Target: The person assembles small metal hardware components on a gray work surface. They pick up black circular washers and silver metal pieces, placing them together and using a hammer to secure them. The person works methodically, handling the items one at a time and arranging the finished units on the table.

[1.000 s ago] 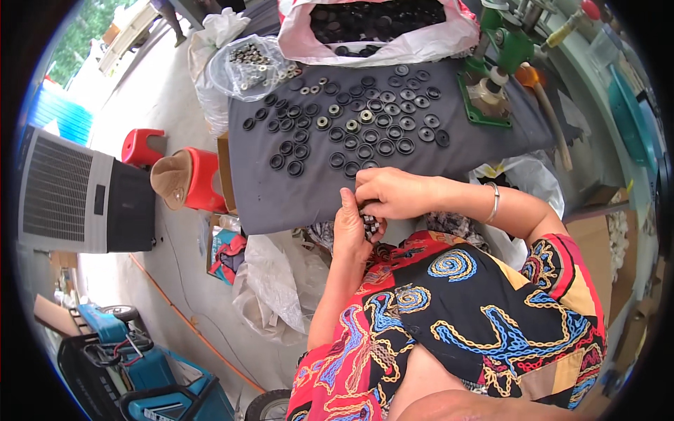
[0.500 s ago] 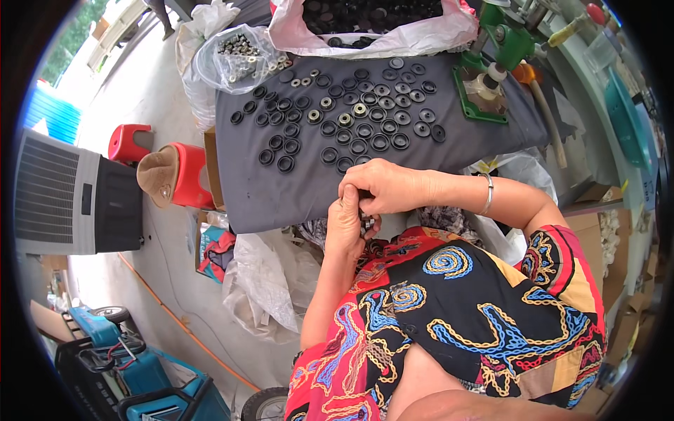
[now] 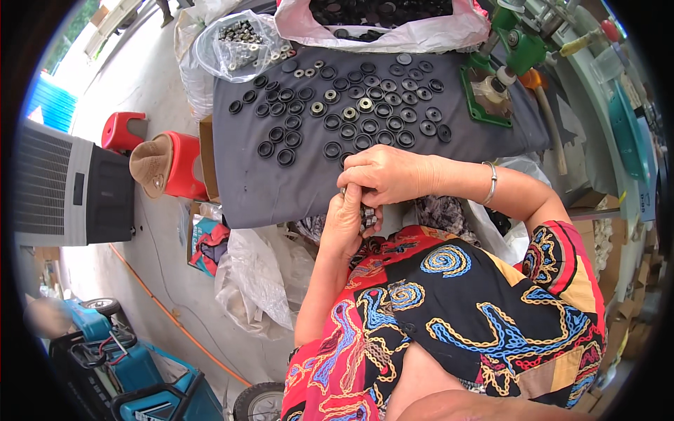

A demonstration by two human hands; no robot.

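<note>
Head view, looking down on both bare hands, together at the near edge of a grey cloth-covered table point(image 3: 253, 193). Holding a clump of small metallic pieces point(image 3: 367, 219) in the left hand point(image 3: 347, 214), with fingers curled round them and thumb raised. Touching that thumb with the right hand point(image 3: 390, 172), bent over it with fingers drawn in; cannot tell how tightly pinched, or on what, with the tips hidden. Just beyond the right knuckles, on the cloth, many black rings point(image 3: 332, 149), spread in loose groups, some touching, others apart. Among them, a few with pale metal centres point(image 3: 364, 104) and, toward the right, flatter discs point(image 3: 428, 128).

Judging by the spread, seemingly partway along: only a few with pale metal at the centre, many more with none to be seen. Apparently plenty left in supply too, with a heap of black discs point(image 3: 386, 12) in the open white sack point(image 3: 414, 43) at the far edge and loose metal parts point(image 3: 242, 31) in the clear plastic bag point(image 3: 225, 59) at the far left. At the far right, a green hand press point(image 3: 526, 55), untouched by either hand. Too small to tell any finished ring from an unfinished one
</note>
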